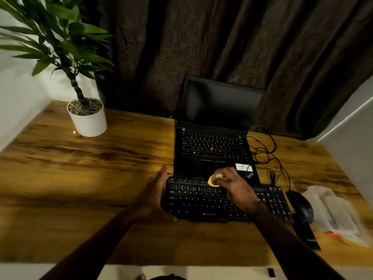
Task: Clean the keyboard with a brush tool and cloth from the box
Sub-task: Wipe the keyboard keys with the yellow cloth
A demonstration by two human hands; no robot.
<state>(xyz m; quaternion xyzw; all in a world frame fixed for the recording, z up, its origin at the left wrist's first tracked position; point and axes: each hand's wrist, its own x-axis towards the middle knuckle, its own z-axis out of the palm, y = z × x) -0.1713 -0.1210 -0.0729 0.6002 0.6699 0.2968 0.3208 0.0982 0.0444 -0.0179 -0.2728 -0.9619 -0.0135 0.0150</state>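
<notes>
Right hand (236, 188) has a yellow cloth (214, 179) bunched in its fingers, pressed on the top rows of the keyboard (201, 201). Left hand (153, 201) is flat against the keyboard's left end, fingers straight, thumb at the front corner. Keyboard sits on the tabletop (80, 178) right in front of the open laptop (214, 146). Mouse (302, 207) just beside it on the right, clear box (339, 215) past that. Plant (88, 120) back left.

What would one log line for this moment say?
right hand: holds cloth on keyboard | left hand: rests against keyboard's left edge
</notes>
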